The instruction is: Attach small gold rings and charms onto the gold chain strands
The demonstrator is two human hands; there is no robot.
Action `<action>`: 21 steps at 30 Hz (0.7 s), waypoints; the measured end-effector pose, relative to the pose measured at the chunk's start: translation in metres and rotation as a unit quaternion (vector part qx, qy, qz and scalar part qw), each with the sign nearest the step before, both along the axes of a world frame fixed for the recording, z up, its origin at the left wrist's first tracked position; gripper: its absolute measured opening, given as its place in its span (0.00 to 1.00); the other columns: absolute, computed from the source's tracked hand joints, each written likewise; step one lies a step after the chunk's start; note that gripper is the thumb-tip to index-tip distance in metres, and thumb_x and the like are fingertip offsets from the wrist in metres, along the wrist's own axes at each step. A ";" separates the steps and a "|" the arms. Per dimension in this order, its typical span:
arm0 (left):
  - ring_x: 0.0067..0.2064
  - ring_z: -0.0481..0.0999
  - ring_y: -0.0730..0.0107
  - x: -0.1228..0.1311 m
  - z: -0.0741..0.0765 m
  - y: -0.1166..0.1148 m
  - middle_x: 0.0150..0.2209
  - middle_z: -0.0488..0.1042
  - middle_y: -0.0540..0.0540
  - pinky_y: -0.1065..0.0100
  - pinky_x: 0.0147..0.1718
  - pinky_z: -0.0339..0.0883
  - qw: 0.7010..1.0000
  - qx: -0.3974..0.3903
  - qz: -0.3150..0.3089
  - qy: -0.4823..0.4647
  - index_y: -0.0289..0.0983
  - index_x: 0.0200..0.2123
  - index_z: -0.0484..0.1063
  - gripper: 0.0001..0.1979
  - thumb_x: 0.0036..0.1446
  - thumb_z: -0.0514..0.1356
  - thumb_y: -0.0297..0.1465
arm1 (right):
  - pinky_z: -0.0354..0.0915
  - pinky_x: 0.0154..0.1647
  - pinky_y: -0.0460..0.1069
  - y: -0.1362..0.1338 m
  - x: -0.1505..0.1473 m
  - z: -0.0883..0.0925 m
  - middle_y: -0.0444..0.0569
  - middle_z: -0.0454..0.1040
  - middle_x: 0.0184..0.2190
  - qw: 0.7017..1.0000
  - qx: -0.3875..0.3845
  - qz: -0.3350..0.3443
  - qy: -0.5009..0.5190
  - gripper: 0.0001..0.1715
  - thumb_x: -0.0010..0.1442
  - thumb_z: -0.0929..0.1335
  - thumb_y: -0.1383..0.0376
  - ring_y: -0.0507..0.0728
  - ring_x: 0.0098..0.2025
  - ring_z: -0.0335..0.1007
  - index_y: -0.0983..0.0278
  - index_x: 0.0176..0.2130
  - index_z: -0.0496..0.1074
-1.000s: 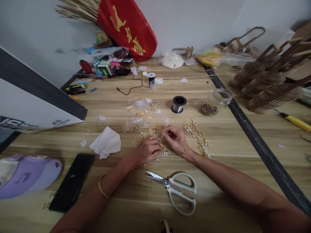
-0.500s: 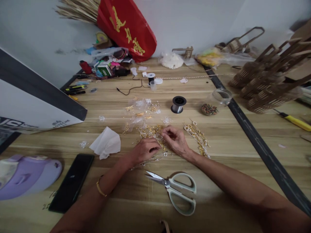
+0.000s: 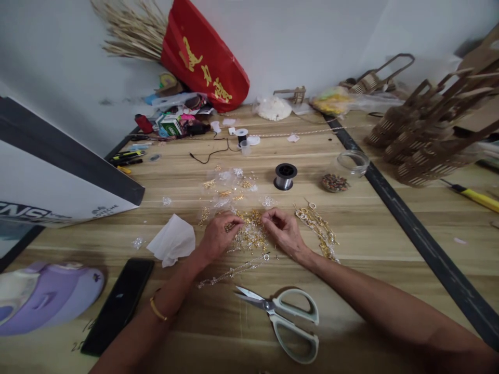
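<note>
My left hand (image 3: 217,236) rests at the left edge of a pile of small gold findings (image 3: 251,234) on the wooden table (image 3: 351,291), thumb and forefinger pinched on a gold piece. My right hand (image 3: 283,231) sits at the pile's right edge, fingers curled and pinched together on something too small to name. A thin gold chain with a ring end (image 3: 234,270) lies loose just below both hands. A row of finished gold chains (image 3: 317,228) lies to the right of my right hand.
Open scissors (image 3: 283,314) lie near the front edge. A black phone (image 3: 119,306), crumpled tissue (image 3: 171,240) and purple visor (image 3: 50,296) sit left. A wire spool (image 3: 285,175), bead jar (image 3: 345,171), white box (image 3: 47,176), red bag (image 3: 202,57) and wooden baskets (image 3: 432,135) stand farther back.
My left hand has moved up and left, off the thin chain, which now lies uncovered on the table. The right hand has hardly moved. The camera has tipped slightly.
</note>
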State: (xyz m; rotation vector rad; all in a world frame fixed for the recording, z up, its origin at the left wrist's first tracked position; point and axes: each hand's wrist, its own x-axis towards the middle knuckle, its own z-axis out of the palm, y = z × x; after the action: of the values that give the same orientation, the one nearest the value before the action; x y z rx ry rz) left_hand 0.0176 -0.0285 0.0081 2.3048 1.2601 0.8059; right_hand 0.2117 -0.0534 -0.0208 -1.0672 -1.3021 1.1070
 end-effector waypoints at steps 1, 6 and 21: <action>0.35 0.74 0.67 0.000 0.000 0.001 0.30 0.77 0.47 0.66 0.38 0.66 1.000 -0.004 -0.002 0.010 0.36 0.29 0.75 0.03 0.53 0.60 0.27 | 0.56 0.23 0.44 0.000 0.000 0.000 0.43 0.65 0.22 1.000 -0.005 -0.001 0.008 0.11 0.56 0.67 0.59 0.49 0.23 0.58 0.65 0.30 0.68; 0.35 0.73 0.66 0.008 0.001 0.004 0.29 0.76 0.47 0.65 0.39 0.64 0.995 -0.016 -0.037 0.086 0.36 0.29 0.75 0.05 0.55 0.59 0.25 | 0.55 0.23 0.44 0.002 0.001 0.000 0.42 0.64 0.22 1.000 -0.009 0.000 0.022 0.12 0.55 0.68 0.59 0.49 0.23 0.57 0.66 0.29 0.68; 0.37 0.72 0.65 0.010 -0.003 0.006 0.32 0.74 0.46 0.64 0.41 0.63 0.984 -0.011 -0.064 0.164 0.35 0.32 0.74 0.07 0.57 0.56 0.26 | 0.56 0.24 0.44 0.002 0.001 0.001 0.43 0.65 0.23 1.000 -0.012 0.003 0.012 0.12 0.56 0.68 0.59 0.49 0.25 0.58 0.66 0.30 0.68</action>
State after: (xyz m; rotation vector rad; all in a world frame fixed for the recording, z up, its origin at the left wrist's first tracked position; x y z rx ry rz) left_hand 0.0275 -0.0225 0.0049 2.5440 1.2239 0.3762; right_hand 0.2129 -0.0519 -0.0200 -1.0667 -1.2767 1.1392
